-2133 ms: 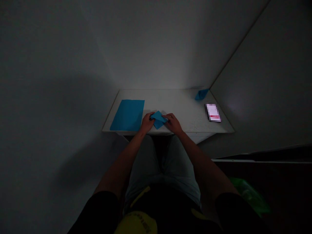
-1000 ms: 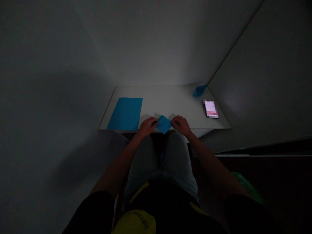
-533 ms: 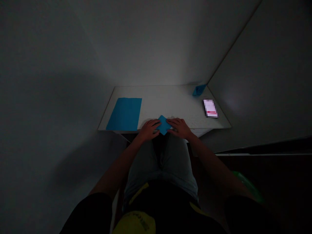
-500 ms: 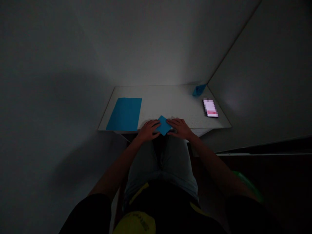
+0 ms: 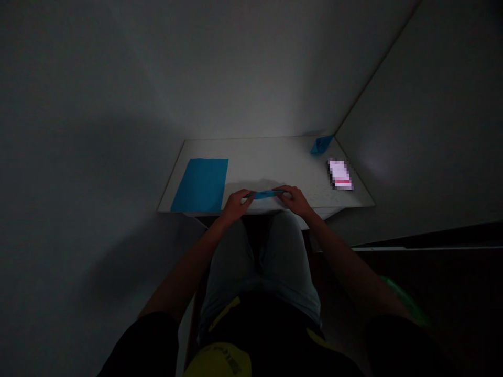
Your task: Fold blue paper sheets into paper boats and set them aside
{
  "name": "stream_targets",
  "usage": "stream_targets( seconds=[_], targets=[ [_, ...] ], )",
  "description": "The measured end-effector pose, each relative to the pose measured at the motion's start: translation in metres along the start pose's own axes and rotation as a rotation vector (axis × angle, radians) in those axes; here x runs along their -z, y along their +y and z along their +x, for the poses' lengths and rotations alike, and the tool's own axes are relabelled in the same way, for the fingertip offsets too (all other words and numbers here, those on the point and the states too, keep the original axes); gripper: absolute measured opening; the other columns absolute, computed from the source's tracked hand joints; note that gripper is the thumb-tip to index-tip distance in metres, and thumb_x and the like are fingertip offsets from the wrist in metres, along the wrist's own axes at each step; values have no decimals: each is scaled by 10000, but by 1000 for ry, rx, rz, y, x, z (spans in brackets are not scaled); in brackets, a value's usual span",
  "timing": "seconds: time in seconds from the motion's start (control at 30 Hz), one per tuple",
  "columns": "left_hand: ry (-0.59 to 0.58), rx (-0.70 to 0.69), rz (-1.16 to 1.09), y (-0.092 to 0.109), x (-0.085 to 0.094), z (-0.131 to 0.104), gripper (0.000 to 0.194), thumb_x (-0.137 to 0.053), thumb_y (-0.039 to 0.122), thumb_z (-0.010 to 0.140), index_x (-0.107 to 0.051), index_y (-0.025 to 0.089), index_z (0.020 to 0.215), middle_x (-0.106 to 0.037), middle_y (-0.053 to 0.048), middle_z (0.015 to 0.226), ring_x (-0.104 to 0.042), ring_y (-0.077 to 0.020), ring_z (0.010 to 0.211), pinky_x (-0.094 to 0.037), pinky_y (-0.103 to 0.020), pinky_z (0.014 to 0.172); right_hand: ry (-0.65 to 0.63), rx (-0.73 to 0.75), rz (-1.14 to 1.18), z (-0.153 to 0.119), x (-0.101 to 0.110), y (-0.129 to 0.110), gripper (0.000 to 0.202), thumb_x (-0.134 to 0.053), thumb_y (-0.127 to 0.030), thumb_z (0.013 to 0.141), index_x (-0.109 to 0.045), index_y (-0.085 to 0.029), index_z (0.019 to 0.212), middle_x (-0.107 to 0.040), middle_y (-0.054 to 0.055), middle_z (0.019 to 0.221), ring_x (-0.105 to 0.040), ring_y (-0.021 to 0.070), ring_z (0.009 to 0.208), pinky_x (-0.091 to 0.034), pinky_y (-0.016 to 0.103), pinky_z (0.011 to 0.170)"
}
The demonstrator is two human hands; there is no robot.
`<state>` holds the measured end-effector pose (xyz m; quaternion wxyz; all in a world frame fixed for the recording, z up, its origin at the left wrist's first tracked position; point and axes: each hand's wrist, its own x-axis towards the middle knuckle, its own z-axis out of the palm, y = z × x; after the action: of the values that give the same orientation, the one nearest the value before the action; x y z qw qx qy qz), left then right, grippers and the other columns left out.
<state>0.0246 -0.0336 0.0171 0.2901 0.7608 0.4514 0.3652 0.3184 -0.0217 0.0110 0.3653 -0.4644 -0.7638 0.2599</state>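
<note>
A small folded piece of blue paper [image 5: 265,194] is held up near the front edge of the white table, seen almost edge-on as a thin strip. My left hand [image 5: 237,203] is closed on its left end, thumb below and fingers above. Its right end is pinched by my right hand [image 5: 294,199] in the same way. The fingers hide both ends of the paper, and its fold layers are too dim to make out.
On the left of the white table [image 5: 271,162] lies a flat blue sheet [image 5: 202,184]. A folded blue paper shape [image 5: 321,145] stands at the back right corner, with a lit phone [image 5: 340,174] in front of it. Walls rise behind and at the right.
The folded blue paper has gone from lying flat as a diamond under my fingers to being raised and tipped edge-on. Both hands have moved slightly up and closed on its ends.
</note>
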Motion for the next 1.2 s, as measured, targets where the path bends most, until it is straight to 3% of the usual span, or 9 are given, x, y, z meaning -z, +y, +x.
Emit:
stream_targets(
  seconds=[0.1, 0.27, 0.47, 0.67, 0.77, 0.9, 1.0, 1.07, 1.2],
  targets=[
    [120, 120, -256, 0, -8, 21, 334, -632, 463, 1030, -763, 202, 1191, -802, -71, 1043, -758, -194, 890, -617, -318, 821, 113, -82, 218, 13, -3, 4, 463, -692, -623, 956, -739, -256, 1234, -779, 44, 963, -721, 238, 815, -594, 393, 766],
    [131, 216, -521, -6, -25, 41, 382, -709, 420, 952, -715, 183, 1252, -747, -17, 858, -679, -141, 682, -581, -278, 685, 212, -169, 470, 22, -15, 14, 483, -766, -646, 863, -685, -254, 1134, -662, -29, 758, -630, 170, 674, -567, 322, 675],
    [103, 210, -515, -7, -31, 33, 224, -658, 310, 929, -785, 185, 1064, -791, -49, 967, -682, -137, 701, -584, -286, 719, 229, -158, 502, 17, -19, 17, 284, -693, -517, 906, -674, -250, 1000, -622, -21, 732, -599, 169, 665, -523, 321, 671],
    [77, 216, -475, -7, -36, 30, 304, -790, 457, 879, -777, 173, 988, -785, -74, 987, -736, -188, 855, -603, -301, 776, 159, -184, 434, 14, -19, 16, 239, -611, -452, 903, -701, -235, 946, -668, 7, 782, -629, 192, 742, -532, 353, 763],
    [117, 214, -410, -10, -42, 30, 369, -868, 412, 825, -755, 189, 1096, -762, -54, 1003, -743, -178, 856, -601, -294, 792, 224, -161, 404, 14, -21, 14, 257, -602, -471, 916, -693, -236, 963, -694, 28, 906, -633, 185, 773, -542, 358, 802],
    [206, 239, -360, -13, -47, 31, 297, -787, 354, 904, -736, 202, 1154, -762, -60, 1063, -749, -180, 885, -602, -326, 853, 345, -182, 306, 17, -29, 8, 333, -670, -567, 912, -650, -241, 981, -686, 37, 966, -616, 177, 766, -540, 335, 760],
    [251, 199, -299, -11, -47, 32, 185, -765, 306, 910, -730, 204, 1061, -776, -69, 1071, -738, -208, 1026, -582, -363, 968, 243, -226, 258, 20, -43, -1, 487, -686, -669, 914, -646, -245, 1150, -697, 25, 896, -643, 198, 758, -544, 332, 713],
    [226, 173, -293, -8, -46, 31, 165, -773, 296, 898, -715, 205, 1022, -775, -68, 1058, -737, -209, 1031, -582, -363, 963, 164, -235, 244, 23, -54, -8, 616, -693, -710, 907, -620, -242, 1299, -734, 40, 942, -680, 213, 780, -559, 343, 711],
    [124, 142, -352, -5, -44, 28, 290, -845, 296, 839, -700, 200, 1071, -780, -87, 1111, -757, -216, 1029, -598, -350, 909, 107, -239, 207, 28, -64, -19, 666, -688, -707, 924, -613, -228, 1380, -777, 78, 1025, -728, 244, 854, -583, 380, 782]
  ],
)
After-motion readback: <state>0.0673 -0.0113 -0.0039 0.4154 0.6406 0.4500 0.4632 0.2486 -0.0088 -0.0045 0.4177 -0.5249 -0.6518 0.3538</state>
